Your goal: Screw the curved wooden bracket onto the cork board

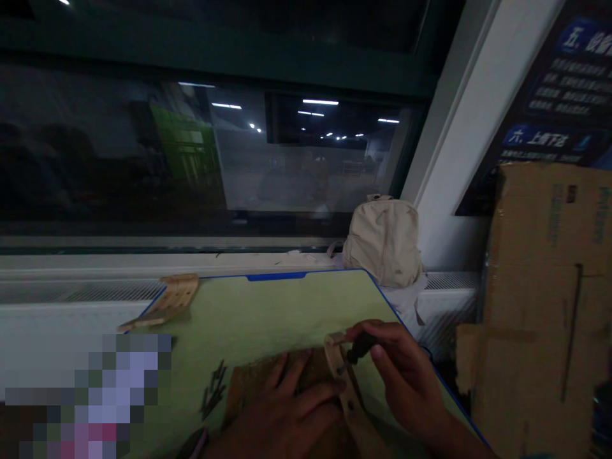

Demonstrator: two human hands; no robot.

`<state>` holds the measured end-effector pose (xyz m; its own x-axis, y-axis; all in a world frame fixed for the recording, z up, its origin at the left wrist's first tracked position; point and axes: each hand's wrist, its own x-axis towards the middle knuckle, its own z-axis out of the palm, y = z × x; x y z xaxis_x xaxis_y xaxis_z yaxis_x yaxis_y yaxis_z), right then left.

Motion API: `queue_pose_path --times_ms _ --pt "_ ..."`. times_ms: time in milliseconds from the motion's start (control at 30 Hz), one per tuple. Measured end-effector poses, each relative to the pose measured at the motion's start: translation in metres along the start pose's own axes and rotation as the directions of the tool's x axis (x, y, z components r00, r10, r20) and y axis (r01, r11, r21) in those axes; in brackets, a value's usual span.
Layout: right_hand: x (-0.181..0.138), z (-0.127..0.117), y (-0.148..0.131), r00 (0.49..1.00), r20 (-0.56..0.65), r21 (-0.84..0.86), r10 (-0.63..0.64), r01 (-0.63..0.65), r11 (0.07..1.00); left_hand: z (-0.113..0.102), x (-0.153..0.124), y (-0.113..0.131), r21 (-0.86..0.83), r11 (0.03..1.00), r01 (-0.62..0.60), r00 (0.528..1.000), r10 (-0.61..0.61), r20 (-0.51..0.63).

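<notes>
Left hand spread on one brown board; right hand clamped on one dark tool; one wooden piece between.

1. On the table, a piece of wood lies over the far left corner.
2. Nearer, on the left side, lie loose rods.
3. Right of them lies a board, under the left hand.
4. A strip of wood lies at the board's right side; the tool and right hand are right of its far end.
5. Behind the far edge: a window; by the far right corner, a bag.
6. Beyond the right edge: cardboard.
</notes>
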<state>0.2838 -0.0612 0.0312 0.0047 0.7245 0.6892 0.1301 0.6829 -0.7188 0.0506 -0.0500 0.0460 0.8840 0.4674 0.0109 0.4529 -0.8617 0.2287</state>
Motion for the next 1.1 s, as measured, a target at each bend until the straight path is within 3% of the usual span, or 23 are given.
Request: queue_pose_path --times_ms 133,233,367,467,600,733,833,967,1100 --pt "0.004 0.000 0.001 0.999 -0.048 0.064 0.007 -0.004 0.998 0.012 0.006 -0.007 0.005 1.000 -0.010 0.997 0.010 0.080" --pt "0.008 -0.003 0.003 0.986 -0.094 -0.084 -0.134 0.127 0.988 0.020 0.008 -0.012 0.003 1.000 -0.003 0.998 0.002 0.068" --pt "0.009 -0.006 0.002 0.967 -0.005 -0.294 -0.255 0.242 0.925 0.020 0.006 -0.013 0.015 1.000 -0.002 0.999 0.002 0.053" --pt "0.006 -0.006 0.000 0.977 0.040 -0.316 -0.209 0.211 0.925 0.016 0.002 -0.010 0.025 1.000 -0.019 0.999 0.018 0.050" --pt "0.001 -0.002 0.001 0.991 0.037 -0.270 -0.132 0.137 0.953 0.007 -0.005 -0.002 0.013 1.000 -0.017 0.999 0.018 -0.041" --pt "0.001 0.002 0.005 0.999 -0.031 -0.099 -0.036 0.033 0.995 0.008 -0.005 -0.003 -0.011 1.000 -0.008 1.000 0.008 -0.010" --pt "0.002 0.004 0.008 0.998 -0.068 0.019 0.011 -0.010 1.000 0.023 0.001 -0.013 -0.010 0.999 -0.033 0.999 0.033 0.007" --pt "0.002 0.004 0.012 0.992 -0.126 -0.011 -0.010 0.008 1.000 0.049 0.006 -0.027 0.016 0.999 -0.041 0.999 0.041 -0.010" --pt "0.001 0.003 0.015 0.975 -0.154 -0.149 -0.160 0.138 0.979 0.057 0.005 -0.029 0.049 0.998 -0.026 1.000 0.026 -0.009"
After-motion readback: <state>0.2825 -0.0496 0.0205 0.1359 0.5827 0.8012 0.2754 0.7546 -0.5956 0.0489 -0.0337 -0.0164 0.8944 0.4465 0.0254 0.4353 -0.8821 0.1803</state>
